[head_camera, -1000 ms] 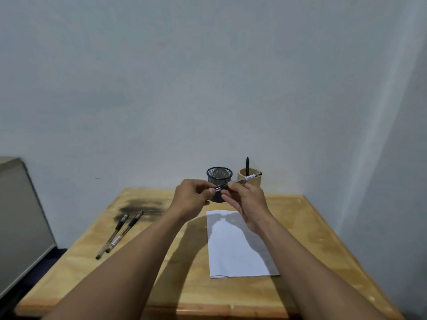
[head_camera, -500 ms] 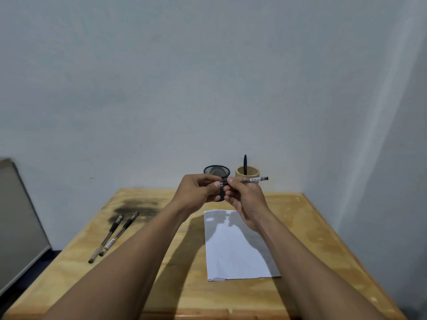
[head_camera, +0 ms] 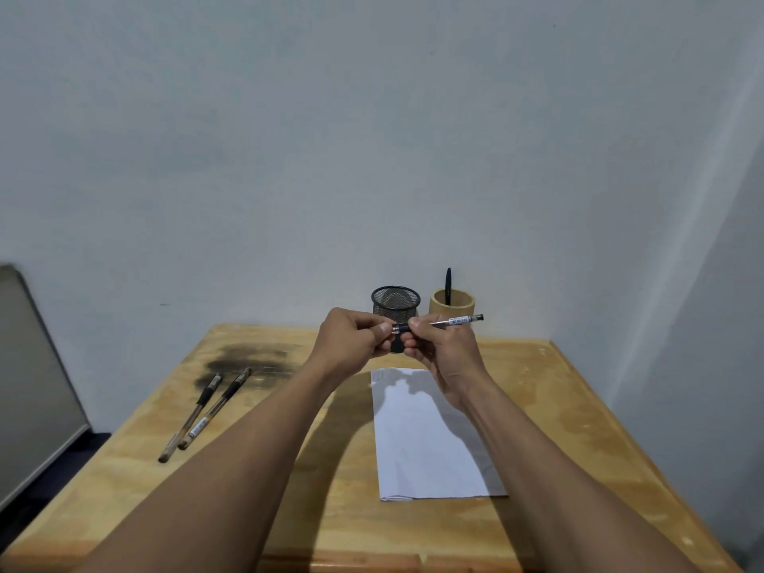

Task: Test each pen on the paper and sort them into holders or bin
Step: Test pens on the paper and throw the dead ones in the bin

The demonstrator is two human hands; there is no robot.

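Note:
Both hands hold one pen (head_camera: 454, 322) level above the table, in front of the holders. My right hand (head_camera: 442, 349) grips its clear barrel; the tail sticks out to the right. My left hand (head_camera: 353, 339) pinches the dark cap end, where a short dark section shows between the two hands. A white sheet of paper (head_camera: 426, 440) lies on the wooden table (head_camera: 578, 407) below. At the back stand a black mesh holder (head_camera: 395, 301) and a tan wooden holder (head_camera: 451, 304) with one black pen (head_camera: 448, 284) upright in it. Two pens (head_camera: 206, 411) lie side by side at the left.
A dark scorch-like stain (head_camera: 244, 357) marks the table's far left. A grey panel (head_camera: 29, 386) leans beside the table on the left. White walls close the back and right sides.
The held pen has turned from tilted to nearly level. My hands have drawn closer together at its cap end, and the view has tipped slightly.

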